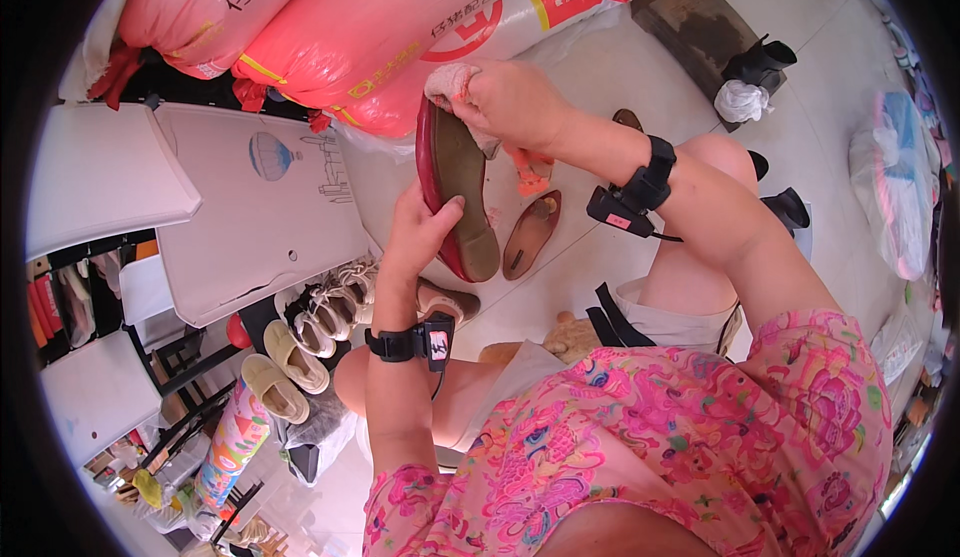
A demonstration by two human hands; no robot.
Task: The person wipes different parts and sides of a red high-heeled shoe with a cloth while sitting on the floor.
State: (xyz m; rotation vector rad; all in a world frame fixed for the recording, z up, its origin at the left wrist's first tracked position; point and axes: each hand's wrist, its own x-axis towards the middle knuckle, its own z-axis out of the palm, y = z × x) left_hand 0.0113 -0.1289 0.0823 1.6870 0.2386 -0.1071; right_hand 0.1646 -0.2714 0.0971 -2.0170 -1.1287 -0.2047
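Note:
My left hand grips a red flat shoe near its heel, thumb on the brown sole, which faces the camera. At the toe end, my right hand is closed around a bunched, pale patterned cloth that lies against the shoe. A second red flat shoe rests upright on the floor just right of the held one, its tan insole showing. An orange cloth or similar item lies beyond it on the floor.
Large pink and red sacks fill the far left. White storage cabinet doors and a row of shoes stand at left. A brown board holding a black boot is at far right, with a plastic-wrapped bundle nearer the right edge.

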